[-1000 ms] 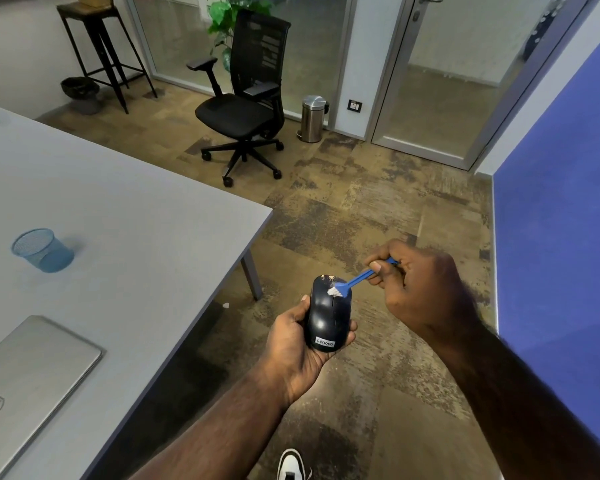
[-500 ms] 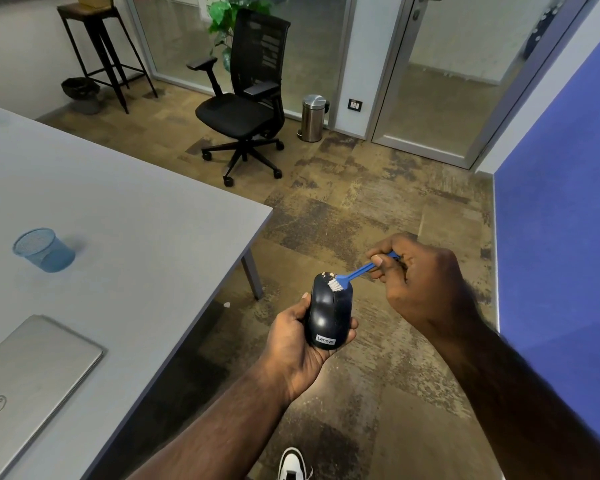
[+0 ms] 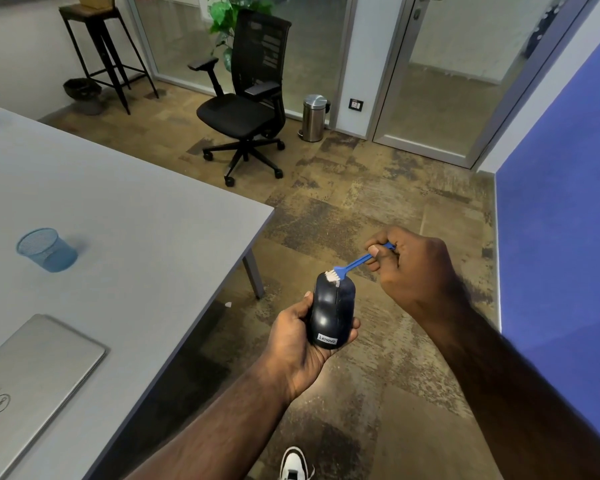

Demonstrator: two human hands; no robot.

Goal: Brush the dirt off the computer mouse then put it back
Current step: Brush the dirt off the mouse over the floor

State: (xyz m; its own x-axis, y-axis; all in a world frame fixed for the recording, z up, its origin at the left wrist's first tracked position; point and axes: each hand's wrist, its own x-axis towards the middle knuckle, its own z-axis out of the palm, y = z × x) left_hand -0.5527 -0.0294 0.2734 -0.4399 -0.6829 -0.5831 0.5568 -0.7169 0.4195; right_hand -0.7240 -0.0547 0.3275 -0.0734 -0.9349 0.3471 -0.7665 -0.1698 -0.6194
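My left hand point(image 3: 293, 344) cradles a black computer mouse point(image 3: 331, 311) with a Lenovo label, held over the floor to the right of the grey table point(image 3: 125, 216). My right hand point(image 3: 411, 268) pinches the handle of a small blue brush point(image 3: 355, 263). The brush's white bristles rest on the far front end of the mouse, where pale dirt shows.
On the table stand a blue mesh cup point(image 3: 45, 249) and a closed silver laptop point(image 3: 28, 379). A black office chair point(image 3: 246, 102), a steel bin point(image 3: 314, 117) and a tall stool point(image 3: 101, 50) stand farther off. A blue wall panel point(image 3: 561, 220) is close on my right.
The brush head has moved from the mouse's upper middle toward its far front edge, and my right hand has risen a little. The mouse stays in my left hand.
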